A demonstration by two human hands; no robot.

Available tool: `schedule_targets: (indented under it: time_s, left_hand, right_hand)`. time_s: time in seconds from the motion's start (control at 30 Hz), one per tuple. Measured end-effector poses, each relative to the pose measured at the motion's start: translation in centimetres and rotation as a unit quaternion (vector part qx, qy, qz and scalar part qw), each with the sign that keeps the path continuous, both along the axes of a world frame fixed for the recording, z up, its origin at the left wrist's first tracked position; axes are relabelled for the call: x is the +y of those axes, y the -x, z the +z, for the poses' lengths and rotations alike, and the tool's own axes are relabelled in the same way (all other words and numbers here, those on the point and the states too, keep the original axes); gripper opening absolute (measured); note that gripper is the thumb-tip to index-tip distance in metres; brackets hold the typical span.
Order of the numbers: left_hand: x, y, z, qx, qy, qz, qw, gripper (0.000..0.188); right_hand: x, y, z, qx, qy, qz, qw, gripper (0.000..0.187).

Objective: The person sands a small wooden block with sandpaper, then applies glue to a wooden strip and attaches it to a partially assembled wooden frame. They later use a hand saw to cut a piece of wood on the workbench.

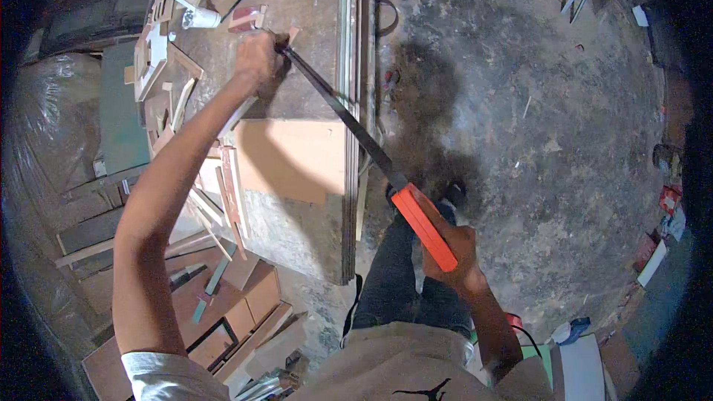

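Head view: handsaw (343,113) slants across board stack (316,7), right hand (462,256) gripping orange handle (423,227), left hand (258,58) at tip, hold unclear

The left hand (258,58) extends far forward (elbow (142,234) bent), the right hand (466,258) gripping nearer.

1. Saw (371,147) has a blocky orange handle (425,227) and a long, narrow, dark blade (327,95).
2. It slants, blade tip toward 11 o'clock, handle toward 5.
3. It is held by the handle.
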State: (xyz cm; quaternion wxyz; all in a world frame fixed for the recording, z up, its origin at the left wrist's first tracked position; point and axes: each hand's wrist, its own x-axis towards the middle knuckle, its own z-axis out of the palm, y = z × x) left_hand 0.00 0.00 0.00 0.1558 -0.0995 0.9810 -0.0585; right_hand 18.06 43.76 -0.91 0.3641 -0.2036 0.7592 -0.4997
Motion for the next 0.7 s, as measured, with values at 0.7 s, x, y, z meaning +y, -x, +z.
schedule_targets:
  time_s: [0.7]
  left_hand:
    - [0.4,-8.3,-2.4,0.264,-0.203,0.121,0.935,0.055]
  right_hand:
    - [4.8,0.8,2.6,-0.086,0.055,-0.167,0.981,0.042]
